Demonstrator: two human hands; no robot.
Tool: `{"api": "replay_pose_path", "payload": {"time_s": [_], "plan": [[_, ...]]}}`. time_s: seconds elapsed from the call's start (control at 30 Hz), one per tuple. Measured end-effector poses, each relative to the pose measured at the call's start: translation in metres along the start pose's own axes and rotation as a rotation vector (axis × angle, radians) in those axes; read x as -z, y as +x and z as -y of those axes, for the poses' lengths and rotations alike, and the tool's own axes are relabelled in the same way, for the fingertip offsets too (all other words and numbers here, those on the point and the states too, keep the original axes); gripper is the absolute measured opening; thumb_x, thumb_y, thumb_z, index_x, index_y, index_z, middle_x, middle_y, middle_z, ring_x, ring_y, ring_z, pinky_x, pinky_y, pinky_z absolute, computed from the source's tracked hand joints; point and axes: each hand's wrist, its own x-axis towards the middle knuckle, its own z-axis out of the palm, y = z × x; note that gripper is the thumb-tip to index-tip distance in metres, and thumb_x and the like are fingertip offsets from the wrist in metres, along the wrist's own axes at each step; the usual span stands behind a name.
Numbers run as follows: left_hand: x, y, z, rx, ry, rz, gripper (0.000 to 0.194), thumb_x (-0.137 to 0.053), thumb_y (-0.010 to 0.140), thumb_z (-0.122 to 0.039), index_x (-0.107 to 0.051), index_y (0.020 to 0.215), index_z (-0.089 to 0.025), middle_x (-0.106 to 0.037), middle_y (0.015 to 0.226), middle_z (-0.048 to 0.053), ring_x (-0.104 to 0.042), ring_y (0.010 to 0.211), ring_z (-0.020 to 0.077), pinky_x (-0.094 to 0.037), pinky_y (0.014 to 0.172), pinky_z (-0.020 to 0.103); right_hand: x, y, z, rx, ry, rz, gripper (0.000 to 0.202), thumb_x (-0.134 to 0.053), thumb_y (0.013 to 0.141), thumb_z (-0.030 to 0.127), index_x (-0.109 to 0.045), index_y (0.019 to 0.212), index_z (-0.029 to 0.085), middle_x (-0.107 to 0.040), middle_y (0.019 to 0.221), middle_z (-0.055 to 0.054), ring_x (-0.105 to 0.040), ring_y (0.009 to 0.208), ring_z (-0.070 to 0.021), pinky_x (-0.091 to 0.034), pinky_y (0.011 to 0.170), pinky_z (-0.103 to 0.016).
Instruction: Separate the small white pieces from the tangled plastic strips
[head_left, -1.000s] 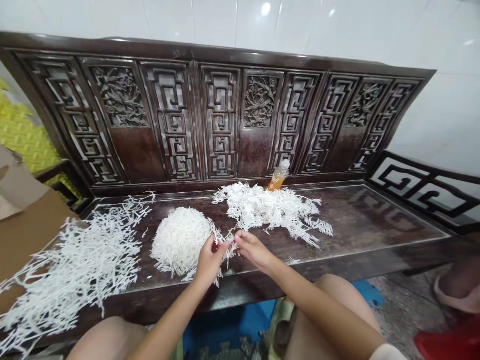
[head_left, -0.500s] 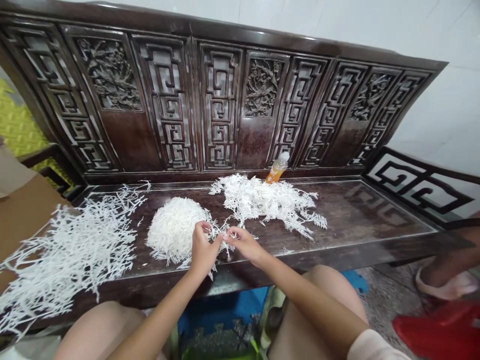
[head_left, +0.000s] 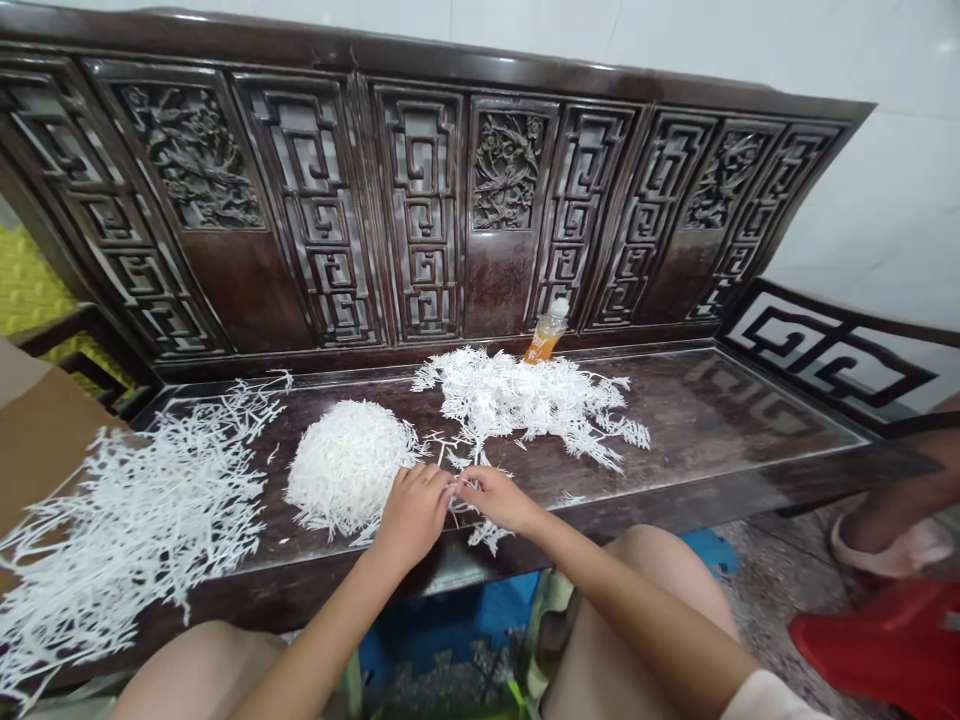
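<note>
My left hand (head_left: 416,512) and my right hand (head_left: 501,499) meet fingertip to fingertip over the front edge of a dark wooden bench seat (head_left: 690,425). Both are closed in a pinch on a thin white branched plastic sprig (head_left: 491,537), whose feathery ends hang below my right hand. The exact spot they grip is covered by the fingers. Just left of my hands rises a rounded mound of small white plastic pieces (head_left: 349,465). Behind and to the right lies a loose pile of fuller white sprigs (head_left: 532,400).
A large heap of bare white branches (head_left: 150,520) spreads over the bench's left end, beside a cardboard box (head_left: 45,430). An orange drink bottle (head_left: 550,330) leans behind the sprigs. The carved backrest (head_left: 502,270) closes off the rear. Another person's leg (head_left: 889,510) shows at right.
My left hand has turned over, its back now facing up with the fingers folded down. Feathery sprig ends now hang under my right hand. The view has shifted slightly.
</note>
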Motion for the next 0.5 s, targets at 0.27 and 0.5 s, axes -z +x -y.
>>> {"api": "replay_pose_path", "payload": {"time_s": [0.27,0.5], "plan": [[-0.011,0.001,0.004,0.152,-0.279,0.128,0.037,-0.018,0.085,-0.035,-0.048,0.070,-0.019,-0.053,0.070,0.003,-0.048,0.067,0.0154,-0.035,0.063,0.028,-0.005,-0.004,0.000,0.007,0.141,0.019,0.024,-0.046,0.074,0.040,-0.047,0.067,0.017,-0.045,0.063,0.003,-0.042,0.062,-0.0093,-0.033,0.061,-0.023],[-0.007,0.005,0.010,0.122,-0.255,0.085,0.032,-0.025,0.083,-0.033,-0.046,0.062,-0.020,-0.050,0.068,0.002,-0.047,0.070,0.0167,-0.033,0.065,0.029,-0.014,-0.003,-0.002,-0.279,0.693,0.296,0.031,-0.050,0.071,0.047,-0.047,0.075,0.017,-0.050,0.057,0.002,-0.046,0.051,-0.0093,-0.032,0.051,-0.023]]}}
